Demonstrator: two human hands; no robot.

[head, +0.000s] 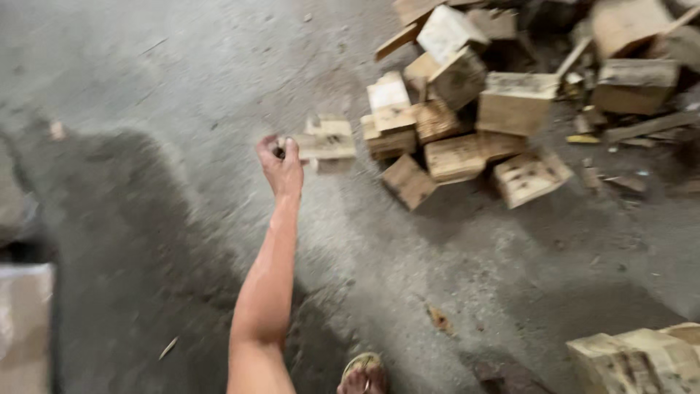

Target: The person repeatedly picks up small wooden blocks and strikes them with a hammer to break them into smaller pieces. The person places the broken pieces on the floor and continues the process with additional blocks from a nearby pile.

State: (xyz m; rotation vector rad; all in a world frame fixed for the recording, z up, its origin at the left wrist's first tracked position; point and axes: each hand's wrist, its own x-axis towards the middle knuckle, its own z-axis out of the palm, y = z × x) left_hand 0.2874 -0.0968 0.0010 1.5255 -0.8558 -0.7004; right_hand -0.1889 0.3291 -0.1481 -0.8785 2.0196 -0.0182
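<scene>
Item: rough-sawn wooden block (328,143), pale, squarish, with nail holes or dark marks on its faces; blurred by motion. Location: just beside the fingertips of the person's one visible hand (283,164), above the concrete floor (182,87), short of the heap of wooden blocks (467,124) at upper right. Whether this is the left or right hand cannot be told for certain; it reads as the right, arm stretched forward from the lower frame. Grip: fingers curled loosely together near the block's left edge; whether they pinch the block or merely sit beside it cannot be told through the blur. The other hand is out of view. Handling, by judgement: stiff, dense, moderately heavy for one hand; surfaces coarse and splintery, so not slippery, and not fragile. Best taken across two opposite flat faces, thumb one side and fingers the other, clear of any protruding nails. Nearby: larger weathered timber block (634,357) at lower right; sandalled foot (362,376) at bottom centre; thin offcuts and splinters (642,131) scattered around the heap; a pale boxlike object (25,321) at the left edge, unidentifiable.
</scene>
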